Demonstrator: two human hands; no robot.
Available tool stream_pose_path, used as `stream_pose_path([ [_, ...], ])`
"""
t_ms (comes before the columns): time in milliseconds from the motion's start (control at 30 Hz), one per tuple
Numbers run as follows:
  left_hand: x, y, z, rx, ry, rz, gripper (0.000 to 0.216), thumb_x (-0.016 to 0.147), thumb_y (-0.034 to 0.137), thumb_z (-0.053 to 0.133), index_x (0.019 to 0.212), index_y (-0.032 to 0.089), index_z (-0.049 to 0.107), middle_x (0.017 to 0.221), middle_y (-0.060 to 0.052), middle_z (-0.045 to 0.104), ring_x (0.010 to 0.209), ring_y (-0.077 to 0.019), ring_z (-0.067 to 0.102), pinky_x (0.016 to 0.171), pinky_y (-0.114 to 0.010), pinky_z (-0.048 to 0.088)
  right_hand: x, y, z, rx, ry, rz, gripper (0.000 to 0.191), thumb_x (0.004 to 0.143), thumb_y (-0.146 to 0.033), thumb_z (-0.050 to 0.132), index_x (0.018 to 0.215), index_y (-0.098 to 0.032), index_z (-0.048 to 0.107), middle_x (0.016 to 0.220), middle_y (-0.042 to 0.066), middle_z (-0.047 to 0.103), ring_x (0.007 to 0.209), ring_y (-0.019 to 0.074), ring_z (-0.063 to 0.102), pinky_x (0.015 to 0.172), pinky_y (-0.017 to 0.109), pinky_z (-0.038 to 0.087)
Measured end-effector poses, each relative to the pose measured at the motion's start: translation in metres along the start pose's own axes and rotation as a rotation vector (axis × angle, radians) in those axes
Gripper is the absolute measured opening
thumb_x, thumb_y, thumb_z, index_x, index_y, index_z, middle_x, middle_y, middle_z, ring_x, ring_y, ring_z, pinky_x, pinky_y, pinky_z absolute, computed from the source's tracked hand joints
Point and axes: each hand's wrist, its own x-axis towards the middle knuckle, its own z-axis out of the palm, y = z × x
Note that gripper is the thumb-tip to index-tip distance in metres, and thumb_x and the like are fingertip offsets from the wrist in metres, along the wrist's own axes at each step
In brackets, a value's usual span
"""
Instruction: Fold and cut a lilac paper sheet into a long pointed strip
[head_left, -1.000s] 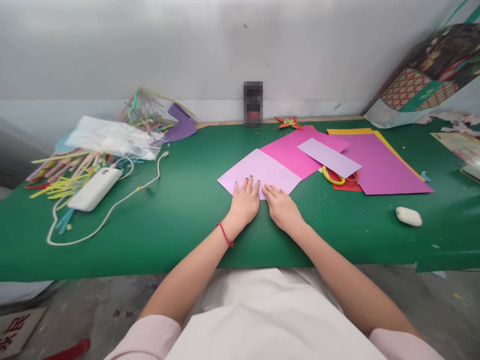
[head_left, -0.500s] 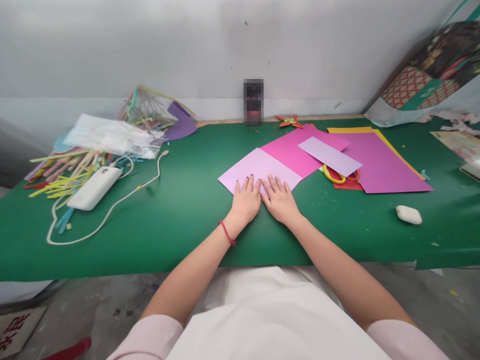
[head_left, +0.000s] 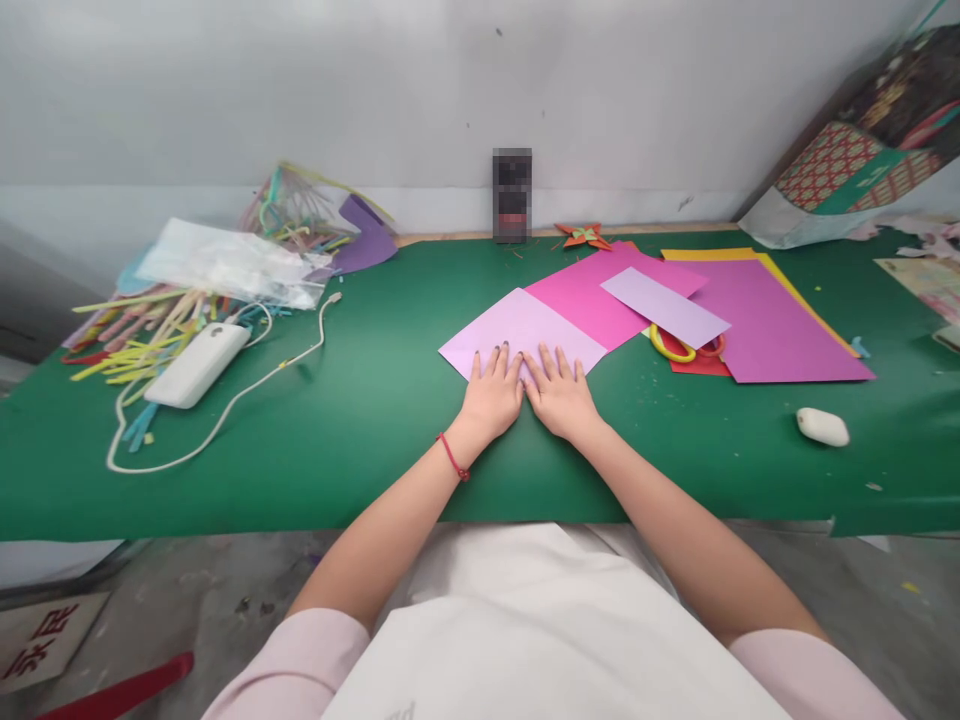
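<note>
A light lilac sheet of paper (head_left: 517, 325) lies on the green table cover (head_left: 375, 400) in front of me. My left hand (head_left: 493, 392) rests flat on its near corner, fingers stretched out and slightly apart. Beside it, touching it, my right hand (head_left: 559, 390) also lies flat on the sheet with fingers spread. Neither hand holds anything. A red cord circles my left wrist.
Right of the sheet lie a pink sheet (head_left: 592, 295), a lilac strip (head_left: 664, 307), a magenta sheet (head_left: 765, 325) and yellow-handled scissors (head_left: 679, 348). A white eraser-like lump (head_left: 822, 426) sits far right. At left are a white power bank (head_left: 199, 363) with cable, paper strips and a plastic bag.
My right hand slid up onto the lilac sheet and closed in against my left hand, fingers spreading flat. The left hand stayed put. The view shifted slightly.
</note>
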Motion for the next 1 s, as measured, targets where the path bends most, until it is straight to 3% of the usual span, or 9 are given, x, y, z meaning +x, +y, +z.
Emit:
stream_pose_path([
  [100, 0.000, -0.002, 0.000, -0.025, -0.014, -0.020, 0.054, 0.095, 0.027, 0.025, 0.146, 0.008, 0.028, 0.153, -0.015, 0.026, 0.142, -0.0245, 0.024, 0.117, -0.049, 0.012, 0.000, 0.000, -0.001, -0.010, -0.017, 0.007, 0.052, 0.096, -0.035, 0.028, 0.147, -0.024, 0.031, 0.155, 0.006, 0.022, 0.142, 0.0295, 0.022, 0.112, 0.055, 0.018],
  [300, -0.007, -0.011, -0.002, -0.114, -0.004, -0.222, 0.063, 0.093, 0.041, 0.032, 0.146, 0.007, 0.025, 0.153, -0.017, 0.024, 0.143, -0.0264, 0.022, 0.116, -0.051, 0.013, 0.000, 0.000, -0.001, -0.006, -0.031, 0.011, 0.052, 0.096, -0.037, 0.026, 0.147, -0.025, 0.030, 0.156, 0.006, 0.022, 0.143, 0.0286, 0.021, 0.113, 0.055, 0.018],
  [500, -0.011, -0.020, -0.006, -0.210, 0.008, -0.255, 0.053, 0.092, 0.029, 0.034, 0.142, 0.013, 0.034, 0.152, -0.013, 0.031, 0.141, -0.0207, 0.026, 0.116, -0.045, 0.018, 0.002, 0.004, 0.006, 0.032, 0.004, -0.005, 0.053, 0.096, -0.038, 0.023, 0.147, -0.025, 0.031, 0.155, 0.006, 0.023, 0.142, 0.0293, 0.022, 0.112, 0.057, 0.017],
  [800, -0.011, -0.017, -0.007, -0.164, -0.060, -0.302, 0.054, 0.093, 0.033, 0.036, 0.144, 0.016, 0.031, 0.155, -0.012, 0.022, 0.144, -0.0262, 0.018, 0.115, -0.050, 0.020, 0.002, 0.005, 0.007, 0.043, -0.009, -0.008, 0.053, 0.096, -0.039, 0.023, 0.147, -0.025, 0.030, 0.156, 0.006, 0.023, 0.142, 0.0301, 0.021, 0.112, 0.057, 0.017],
  [1000, -0.017, -0.013, -0.004, -0.141, -0.010, -0.294, 0.053, 0.095, 0.033, 0.029, 0.145, 0.015, 0.031, 0.154, -0.011, 0.026, 0.143, -0.0232, 0.020, 0.116, -0.047, 0.017, 0.001, 0.005, 0.008, 0.031, 0.017, -0.014, 0.053, 0.096, -0.038, 0.024, 0.146, -0.024, 0.032, 0.155, 0.007, 0.025, 0.142, 0.0302, 0.024, 0.111, 0.058, 0.018],
])
